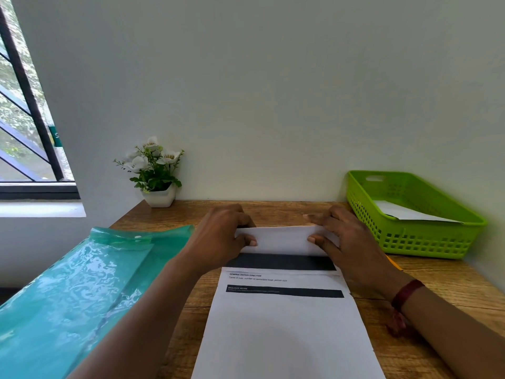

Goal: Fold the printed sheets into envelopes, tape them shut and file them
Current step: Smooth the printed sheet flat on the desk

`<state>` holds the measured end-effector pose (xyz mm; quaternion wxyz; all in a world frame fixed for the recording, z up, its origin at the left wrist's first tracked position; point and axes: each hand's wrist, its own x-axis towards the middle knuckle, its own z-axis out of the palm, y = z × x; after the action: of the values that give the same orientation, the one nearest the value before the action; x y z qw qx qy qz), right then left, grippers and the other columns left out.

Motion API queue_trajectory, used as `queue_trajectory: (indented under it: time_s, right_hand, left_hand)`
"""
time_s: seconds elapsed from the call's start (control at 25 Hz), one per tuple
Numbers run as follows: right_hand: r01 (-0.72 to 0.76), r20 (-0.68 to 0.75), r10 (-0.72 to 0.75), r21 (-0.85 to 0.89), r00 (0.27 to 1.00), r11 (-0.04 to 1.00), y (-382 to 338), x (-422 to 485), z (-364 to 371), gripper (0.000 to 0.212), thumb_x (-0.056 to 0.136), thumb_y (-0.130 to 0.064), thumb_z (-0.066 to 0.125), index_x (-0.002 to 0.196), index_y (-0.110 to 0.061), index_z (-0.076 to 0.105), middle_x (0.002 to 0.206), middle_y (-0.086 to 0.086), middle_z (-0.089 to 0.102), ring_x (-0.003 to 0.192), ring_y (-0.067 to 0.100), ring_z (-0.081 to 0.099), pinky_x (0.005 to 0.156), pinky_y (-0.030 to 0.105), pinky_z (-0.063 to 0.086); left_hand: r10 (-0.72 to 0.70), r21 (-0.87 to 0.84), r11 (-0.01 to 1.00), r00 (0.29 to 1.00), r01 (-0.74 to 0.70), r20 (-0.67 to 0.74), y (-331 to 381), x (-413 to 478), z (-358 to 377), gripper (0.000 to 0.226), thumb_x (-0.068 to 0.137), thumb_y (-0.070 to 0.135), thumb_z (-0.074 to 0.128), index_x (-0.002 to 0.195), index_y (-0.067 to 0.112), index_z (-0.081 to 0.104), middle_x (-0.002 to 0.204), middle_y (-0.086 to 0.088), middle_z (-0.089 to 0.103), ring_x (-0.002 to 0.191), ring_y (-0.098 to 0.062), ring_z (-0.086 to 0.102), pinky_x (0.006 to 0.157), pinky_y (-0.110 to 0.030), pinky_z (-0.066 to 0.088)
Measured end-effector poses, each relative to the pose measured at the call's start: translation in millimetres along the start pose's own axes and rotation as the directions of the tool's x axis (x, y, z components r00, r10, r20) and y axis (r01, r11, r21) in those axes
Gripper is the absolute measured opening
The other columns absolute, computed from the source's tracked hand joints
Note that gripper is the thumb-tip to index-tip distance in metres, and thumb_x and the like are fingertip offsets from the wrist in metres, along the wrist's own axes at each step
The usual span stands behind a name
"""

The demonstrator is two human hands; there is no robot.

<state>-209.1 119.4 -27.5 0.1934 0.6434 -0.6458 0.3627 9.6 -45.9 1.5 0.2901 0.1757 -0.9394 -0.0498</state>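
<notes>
Here's the printed sheet [284, 337], lying flat on the wooden desk [437, 285] right in front of the person, its long side running away from them. Both hands are at its far end. The top flap [281, 240] is turned over toward the person, white back showing, and it covers part of a dark printed band. The left hand [218, 236] pinches the flap's left end, thumb on top and fingers curled behind. The right hand [347, 242] mirrors it on the right end, thumb pressing down and fingers wrapped over the far edge. Holding at both ends makes sense: it lets the person square the fold across the full width before creasing, so the corners line up. I'd call this the first fold of the envelope, early in the job, with no tape in sight. The green basket [426, 242] sits within the right hand's reach by the wall with a white paper [404, 212] inside, likely the spot for finished pieces. The teal plastic folder [82, 283] waits on the left, overhanging the desk edge, handy for filing. A potted plant [155, 170] stands in the back corner, out of the way. Watch for a skewed crease if one thumb slips.
</notes>
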Motion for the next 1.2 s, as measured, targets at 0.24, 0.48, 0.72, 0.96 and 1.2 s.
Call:
queue_trajectory:
  time_s: [0.24, 0.48, 0.72, 0.96, 1.2]
  right_hand:
    - [0.028, -0.003, -0.028, 0.025, 1.0, 0.999, -5.5, -0.2, -1.4, 0.014, 0.082, -0.015, 0.075, 0.095, -0.019, 0.073, 0.086, -0.009, 0.054, 0.081, 0.013, 0.056, 0.068, 0.037, 0.05]
    - [-0.003, 0.156, 0.0, 0.018, 0.988, 1.0, -8.8, -3.5, -2.4, 0.016, 0.084, -0.017, 0.07, 0.098, -0.022, 0.075, 0.096, -0.008, 0.073, 0.086, 0.013, 0.067, 0.074, 0.036, 0.054]
    - [0.006, 0.521, 0.068, -0.139, 0.851, 0.99, -12.2, -5.5, 0.4, 0.044, 0.098, -0.035, 0.043, 0.142, -0.031, 0.043, 0.149, -0.008, 0.043, 0.138, 0.01, 0.038, 0.109, 0.032, 0.036]
    - [0.041, 0.718, 0.111, -0.191, 0.687, 0.981, -23.4, -7.7, 6.0, 0.056, 0.102, -0.044, 0.026, 0.153, -0.026, 0.013, 0.161, -0.008, 0.005, 0.147, 0.003, 0.002, 0.119, 0.027, 0.008]
    - [0.009, 0.713, 0.136, -0.195, 0.688, 0.981, -30.6, -12.0, 16.2, 0.061, 0.1, -0.052, 0.02, 0.154, -0.026, 0.006, 0.161, -0.008, -0.002, 0.146, 0.003, -0.005, 0.119, 0.032, 0.002]
  left_hand:
    - [-0.009, -0.013, 1.0, 0.999, 0.01, 0.041, -0.6, -1.3, 1.3, 0.013, 0.079, 0.021, 0.074, 0.09, 0.027, 0.07, 0.09, 0.014, 0.058, 0.082, -0.003, 0.053, 0.071, -0.031, 0.052]
    - [-0.027, -0.055, 0.998, 0.988, 0.035, 0.149, 1.1, -3.3, 6.2, 0.013, 0.084, 0.021, 0.071, 0.094, 0.025, 0.064, 0.094, 0.012, 0.064, 0.088, -0.005, 0.057, 0.078, -0.029, 0.052]
    - [-0.059, -0.022, 0.997, 0.94, 0.071, 0.335, 10.4, -5.0, 12.9, 0.043, 0.089, 0.043, 0.061, 0.129, 0.029, 0.05, 0.128, 0.004, 0.06, 0.112, -0.015, 0.054, 0.088, -0.031, 0.048]
    - [-0.144, 0.135, 0.988, 0.76, 0.075, 0.634, 22.4, -11.2, 24.1, 0.075, 0.091, 0.069, 0.026, 0.153, 0.028, 0.015, 0.161, 0.003, 0.013, 0.148, -0.016, 0.011, 0.119, -0.041, 0.015]
    - [-0.122, 0.159, 0.987, 0.735, 0.019, 0.667, 37.0, -16.3, 34.8, 0.07, 0.096, 0.061, 0.008, 0.153, 0.024, -0.005, 0.161, 0.0, -0.012, 0.145, -0.014, -0.017, 0.119, -0.045, -0.007]
